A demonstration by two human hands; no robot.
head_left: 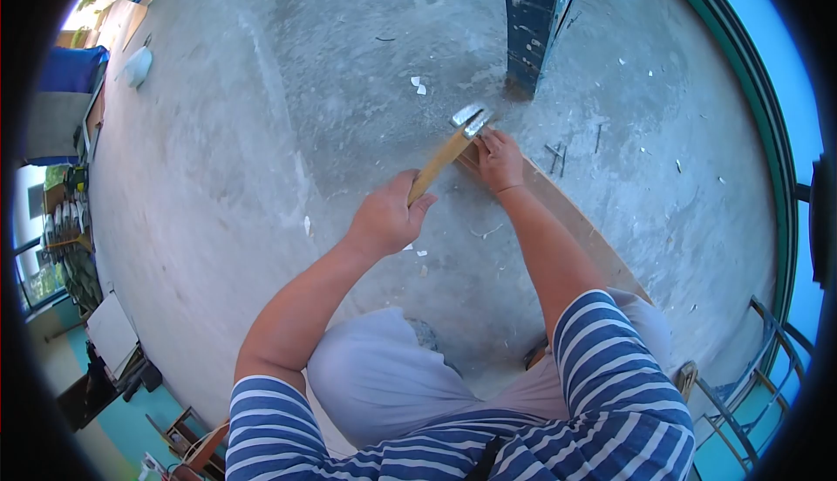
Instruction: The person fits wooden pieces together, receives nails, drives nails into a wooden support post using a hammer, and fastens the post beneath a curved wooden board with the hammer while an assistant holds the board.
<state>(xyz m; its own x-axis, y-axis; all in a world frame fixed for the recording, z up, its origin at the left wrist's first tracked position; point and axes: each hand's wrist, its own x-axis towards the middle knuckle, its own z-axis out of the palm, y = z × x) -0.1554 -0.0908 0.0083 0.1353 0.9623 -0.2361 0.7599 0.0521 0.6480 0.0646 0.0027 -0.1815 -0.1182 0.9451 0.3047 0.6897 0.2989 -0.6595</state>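
A hammer [440, 163] with a wooden handle and a metal claw head is gripped near the handle's end by my left hand [388, 217]. Its head is over the far end of a long wooden board [580, 228], close to the fingertips of my right hand [500, 160]. The fingers of my right hand are pressed together at that board end; whether they hold something small there is hidden. From that end the board runs back toward my right knee, under my right forearm.
A dark metal post [528, 23] stands on the concrete floor [200, 158] ahead. Several nails or thin rods [558, 158] lie right of the board. White scraps [418, 86] are scattered about. A metal frame [741, 402] is at the lower right, a white helmet-like object [138, 68] far left.
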